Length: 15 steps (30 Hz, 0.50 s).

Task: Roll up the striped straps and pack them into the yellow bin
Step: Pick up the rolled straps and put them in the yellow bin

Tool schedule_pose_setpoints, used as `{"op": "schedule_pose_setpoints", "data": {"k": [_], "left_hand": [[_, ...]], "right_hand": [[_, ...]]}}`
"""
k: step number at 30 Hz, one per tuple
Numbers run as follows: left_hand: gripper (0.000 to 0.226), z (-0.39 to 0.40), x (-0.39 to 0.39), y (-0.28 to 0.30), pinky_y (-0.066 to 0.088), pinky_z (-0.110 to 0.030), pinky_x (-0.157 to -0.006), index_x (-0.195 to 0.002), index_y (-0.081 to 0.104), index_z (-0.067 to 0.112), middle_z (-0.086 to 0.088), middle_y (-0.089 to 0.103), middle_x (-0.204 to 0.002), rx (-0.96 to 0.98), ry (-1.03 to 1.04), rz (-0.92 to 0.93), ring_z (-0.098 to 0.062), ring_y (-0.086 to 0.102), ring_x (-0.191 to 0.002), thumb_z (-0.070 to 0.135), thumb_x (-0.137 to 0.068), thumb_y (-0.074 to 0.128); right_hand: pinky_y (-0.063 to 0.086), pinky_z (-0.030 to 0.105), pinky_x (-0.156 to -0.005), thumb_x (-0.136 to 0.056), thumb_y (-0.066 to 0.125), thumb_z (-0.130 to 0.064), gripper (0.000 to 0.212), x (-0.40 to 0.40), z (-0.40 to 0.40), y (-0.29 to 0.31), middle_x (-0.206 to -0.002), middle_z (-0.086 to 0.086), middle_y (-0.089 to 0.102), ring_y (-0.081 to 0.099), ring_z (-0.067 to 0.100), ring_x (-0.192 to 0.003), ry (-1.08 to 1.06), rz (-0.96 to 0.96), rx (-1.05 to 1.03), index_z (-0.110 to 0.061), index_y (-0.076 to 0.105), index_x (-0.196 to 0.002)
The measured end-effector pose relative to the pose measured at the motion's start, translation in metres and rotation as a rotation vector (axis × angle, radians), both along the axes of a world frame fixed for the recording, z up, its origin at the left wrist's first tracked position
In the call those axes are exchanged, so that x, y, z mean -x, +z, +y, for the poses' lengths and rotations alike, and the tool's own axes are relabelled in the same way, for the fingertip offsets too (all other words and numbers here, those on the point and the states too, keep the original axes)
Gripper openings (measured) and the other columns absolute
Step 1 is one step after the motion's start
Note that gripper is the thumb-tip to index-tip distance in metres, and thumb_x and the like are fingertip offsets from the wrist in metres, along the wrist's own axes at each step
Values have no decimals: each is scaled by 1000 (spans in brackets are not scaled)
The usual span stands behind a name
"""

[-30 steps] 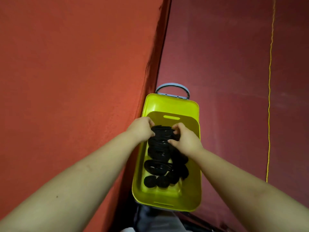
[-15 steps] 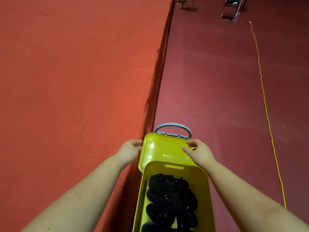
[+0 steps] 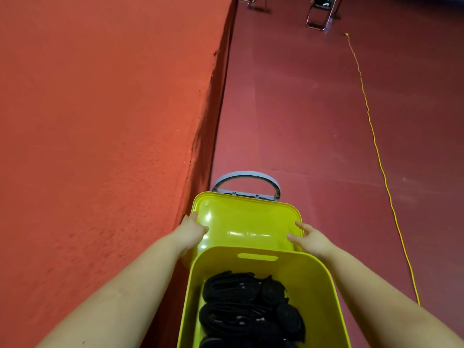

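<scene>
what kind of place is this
Probably a sports hall or gym: a wide red floor, a raised red platform beside it, folding chair legs far off, and a yellow cord trailing across the floor.

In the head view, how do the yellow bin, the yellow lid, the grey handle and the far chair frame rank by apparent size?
1. yellow bin, partly cut off
2. yellow lid, partly hidden by the bin
3. grey handle
4. chair frame, far away, so true size is unsure
</scene>
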<state>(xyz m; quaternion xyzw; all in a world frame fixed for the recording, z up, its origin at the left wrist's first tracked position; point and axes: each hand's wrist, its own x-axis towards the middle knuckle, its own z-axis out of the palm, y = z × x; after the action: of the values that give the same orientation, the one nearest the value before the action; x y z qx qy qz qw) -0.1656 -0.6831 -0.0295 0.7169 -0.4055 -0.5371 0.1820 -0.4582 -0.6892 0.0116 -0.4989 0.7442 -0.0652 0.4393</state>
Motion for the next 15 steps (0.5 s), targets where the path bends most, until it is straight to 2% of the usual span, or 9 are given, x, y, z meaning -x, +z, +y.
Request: {"op": "schedule_pose_setpoints", "data": {"k": [2,3,5,8,12,15], "left_hand": [[81,-13,-1,-36,30,-51,-110,-149,18,21,-14,25,-153,-14,26,-5,-36,34,-135,24,-77,56],[79,-11,4,-27,30,-49,-110,-150,15,19,-15,26,-152,-30,43,-19,-36,34,-134,22,-82,56],[68,-8,12,-8,33,-41,-108,-148,16,6,-19,32,-148,-64,96,-55,-37,37,-132,15,-91,52],[51,-13,18,-14,41,-33,-95,-138,30,-11,-24,41,-140,-96,165,-61,-37,43,-128,6,-94,48],[67,-12,18,-10,37,-37,-101,-148,12,2,-19,37,-145,-65,190,-80,-36,42,-128,11,-94,49],[68,-7,18,10,38,-34,-96,-149,8,5,-16,37,-145,-29,195,-28,-32,45,-124,10,-95,49]], "right_hand": [[40,23,-92,-91,61,-30,74,3,-1,-12,-141,15,46,51,28,-122,-6,6,-32,-15,19,-150],[35,27,-101,-91,61,-31,77,4,-1,-17,-149,13,36,44,28,-131,-3,14,-47,-15,15,-151],[32,31,-107,-90,62,-31,80,7,-2,-25,-152,10,32,40,27,-134,-13,-1,-55,-15,13,-151],[35,39,-109,-88,66,-25,79,11,-2,-30,-147,10,41,48,27,-127,-125,-83,-34,-16,19,-151],[37,35,-106,-90,64,-19,72,12,0,-21,-148,10,38,47,28,-129,-210,-110,64,-16,23,-150],[39,32,-99,-91,61,-15,69,9,5,-1,-147,11,39,47,29,-128,-274,-168,144,-17,25,-149]]}}
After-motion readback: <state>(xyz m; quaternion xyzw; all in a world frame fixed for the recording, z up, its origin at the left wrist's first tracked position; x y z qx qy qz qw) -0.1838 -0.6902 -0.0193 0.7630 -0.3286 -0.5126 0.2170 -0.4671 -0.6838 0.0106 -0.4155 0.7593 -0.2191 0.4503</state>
